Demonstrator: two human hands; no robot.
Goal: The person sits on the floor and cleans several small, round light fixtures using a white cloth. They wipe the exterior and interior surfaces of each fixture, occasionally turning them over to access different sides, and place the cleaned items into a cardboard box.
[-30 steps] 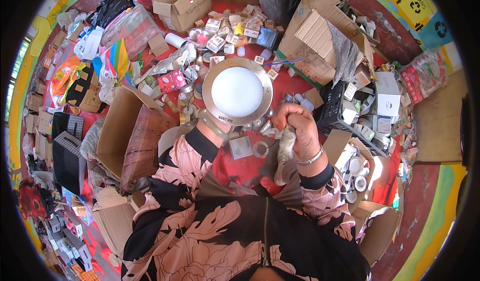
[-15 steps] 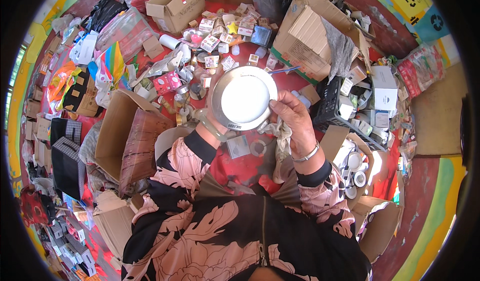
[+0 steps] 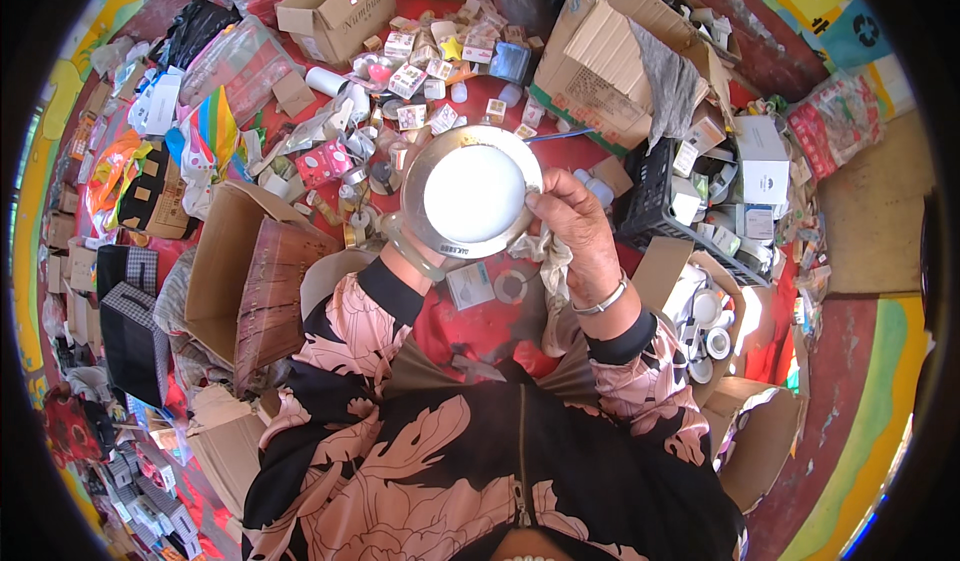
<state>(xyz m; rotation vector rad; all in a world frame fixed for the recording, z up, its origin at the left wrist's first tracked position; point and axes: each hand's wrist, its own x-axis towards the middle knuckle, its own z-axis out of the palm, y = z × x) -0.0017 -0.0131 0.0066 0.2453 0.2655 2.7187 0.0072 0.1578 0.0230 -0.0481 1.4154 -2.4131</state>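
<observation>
A round downlight (image 3: pixel 474 197) with a white centre and a worn silvery rim faces up in front of me. My left hand (image 3: pixel 411 233), with a pale bangle at the wrist, supports it from the left and beneath; the disc hides most of those fingers. At the right rim, the thumb and fingers of my right hand (image 3: pixel 580 223) are closed, with a crumpled off-white cloth (image 3: pixel 555 273) hanging from them against the light's edge. Below the light, a small pale square box (image 3: pixel 470 287) and a grey ring (image 3: pixel 511 286) lie on the red floor covering.
An open carton (image 3: pixel 225 271) stands at my left. To the right are a black crate (image 3: pixel 655 206) of small boxes and a carton (image 3: pixel 662 276) holding white round fittings. Ahead lie a heap of small boxes (image 3: pixel 407 81) and a large torn carton (image 3: pixel 600 71).
The downlight and both hands appear slightly further left and higher in the picture. Most surroundings have shifted left too, so the head view has turned a little. Both hands keep their hold.
</observation>
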